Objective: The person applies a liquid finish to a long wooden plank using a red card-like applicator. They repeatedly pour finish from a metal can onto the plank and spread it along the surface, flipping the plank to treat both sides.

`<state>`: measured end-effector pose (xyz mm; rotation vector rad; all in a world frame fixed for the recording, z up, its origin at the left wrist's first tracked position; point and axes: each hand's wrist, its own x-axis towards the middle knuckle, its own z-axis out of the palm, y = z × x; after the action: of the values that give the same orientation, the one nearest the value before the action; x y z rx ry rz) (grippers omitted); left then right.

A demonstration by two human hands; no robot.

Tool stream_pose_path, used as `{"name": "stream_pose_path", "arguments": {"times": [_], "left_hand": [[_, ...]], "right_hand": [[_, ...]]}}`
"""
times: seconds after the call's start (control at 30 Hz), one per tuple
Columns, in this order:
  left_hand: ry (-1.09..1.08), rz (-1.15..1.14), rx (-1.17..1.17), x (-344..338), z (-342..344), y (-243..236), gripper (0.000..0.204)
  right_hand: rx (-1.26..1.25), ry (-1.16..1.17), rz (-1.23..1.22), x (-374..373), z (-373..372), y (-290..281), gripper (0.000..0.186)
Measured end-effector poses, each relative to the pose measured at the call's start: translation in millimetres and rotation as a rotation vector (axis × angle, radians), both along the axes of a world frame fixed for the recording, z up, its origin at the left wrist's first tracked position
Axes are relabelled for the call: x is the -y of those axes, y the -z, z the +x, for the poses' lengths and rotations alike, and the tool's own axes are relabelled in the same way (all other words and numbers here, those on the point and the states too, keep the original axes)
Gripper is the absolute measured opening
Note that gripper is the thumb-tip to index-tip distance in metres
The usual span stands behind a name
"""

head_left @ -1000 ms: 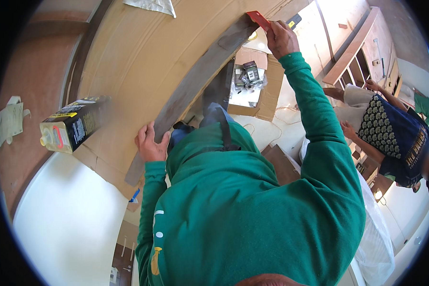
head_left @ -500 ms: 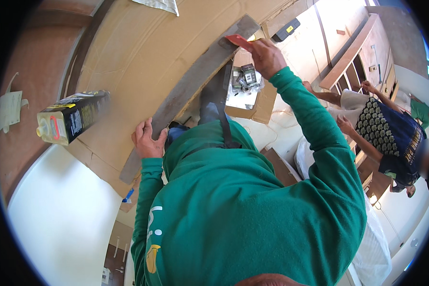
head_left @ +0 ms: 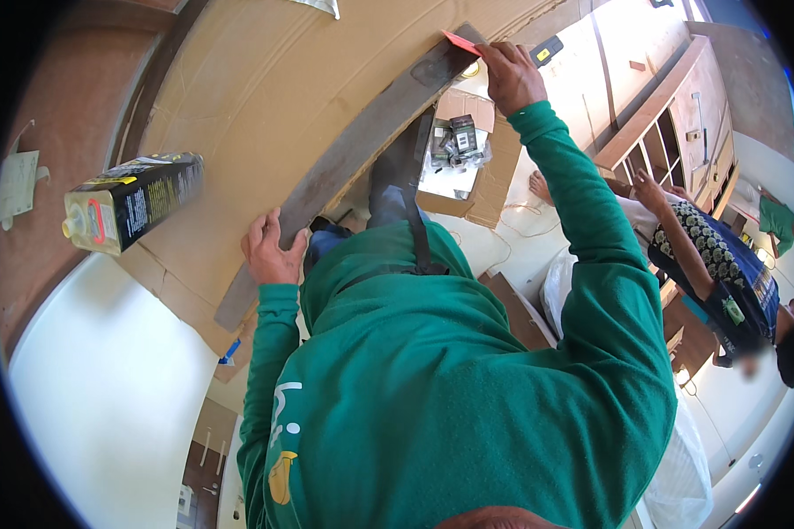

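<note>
A long, narrow grey strip point(head_left: 348, 150) with a flat face lies slantwise along the near edge of a broad tan cardboard sheet point(head_left: 265, 106), in front of the person. A darker patch shows near its upper right end. There the right hand point(head_left: 514, 78) is closed on a flat, thin red scraper point(head_left: 461, 42), whose blade is over the strip. The left hand point(head_left: 273, 251) rests at the strip's lower part, thumb and fingers spread apart; whether it grips the edges I cannot tell. The two hands are well apart.

Just beyond the right hand is a small black case with a yellow label point(head_left: 547, 51). Below the strip, an open brown cardboard carton point(head_left: 483, 181) holds small dark printed boxes point(head_left: 459, 141). Left of the left hand, a rectangular black-and-yellow can with a pale capped top point(head_left: 132, 201) lies on its side on the cardboard sheet. Far right, a co-worker in a dark blue patterned shirt point(head_left: 715, 256) is near a brown wooden cabinet frame point(head_left: 653, 115).
</note>
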<state>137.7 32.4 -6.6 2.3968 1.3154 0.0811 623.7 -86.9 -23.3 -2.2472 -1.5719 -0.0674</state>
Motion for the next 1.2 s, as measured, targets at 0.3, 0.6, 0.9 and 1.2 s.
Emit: {"name": "stream_pose_path", "arguments": {"times": [0.3, 0.6, 0.9, 1.2], "left_hand": [[-0.007, 0.005, -0.002, -1.1, -0.8, 3.0, 0.061], [-0.007, -0.001, 0.007, -1.1, 3.6, -4.5, 0.063], [-0.022, 0.004, 0.011, -0.6, 0.4, -0.9, 0.062], [0.015, 0.014, 0.039, -2.6, -1.4, -2.1, 0.062]], "right_hand": [[-0.137, -0.056, 0.038, -4.6, -33.7, -6.0, 0.033], [-0.064, 0.04, 0.06, -6.1, 9.6, 5.1, 0.023], [-0.079, 0.05, -0.039, -5.0, -15.6, 11.1, 0.027], [-0.179, -0.037, -0.116, -8.0, -79.0, -1.1, 0.03]]}}
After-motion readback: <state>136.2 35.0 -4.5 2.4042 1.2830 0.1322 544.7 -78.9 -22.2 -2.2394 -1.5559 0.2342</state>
